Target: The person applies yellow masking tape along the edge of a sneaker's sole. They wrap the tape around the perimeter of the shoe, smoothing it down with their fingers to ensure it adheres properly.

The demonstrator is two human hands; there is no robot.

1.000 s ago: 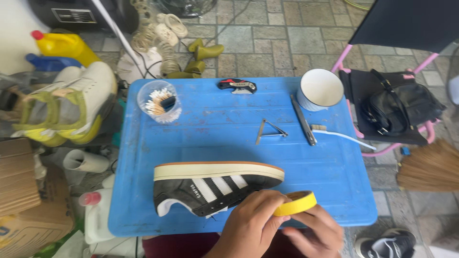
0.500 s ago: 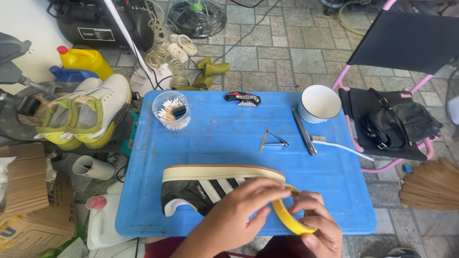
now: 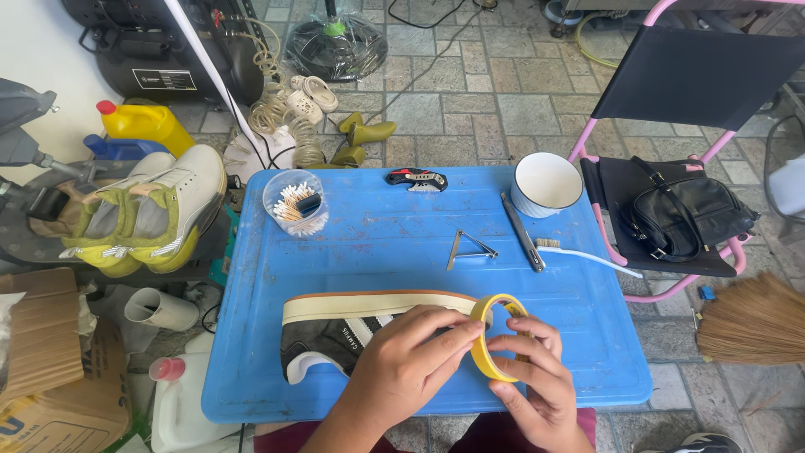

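Two hands are gripping a yellow tape roll [image 3: 496, 337], the left hand [image 3: 411, 361] pinching it beside the right hand [image 3: 528, 369], just past the dark shoe [image 3: 352, 335], where loose tape might be sticking crooked.

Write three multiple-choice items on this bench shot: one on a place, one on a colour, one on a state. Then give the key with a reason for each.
1. Where does the white cup stand?
A. at the blue table's far right corner
B. on the floor
C. on the black chair

2. What colour is the tape roll?
A. red
B. yellow
C. green

3. How is the tape roll held?
A. lying loose on the table
B. in the left hand alone
C. between both hands, left and right hand

Key: 1 A, it stands by the table's far right edge; 2 B, the ring is plainly yellow; 3 C, fingers of both hands grip it beside the dark shoe.
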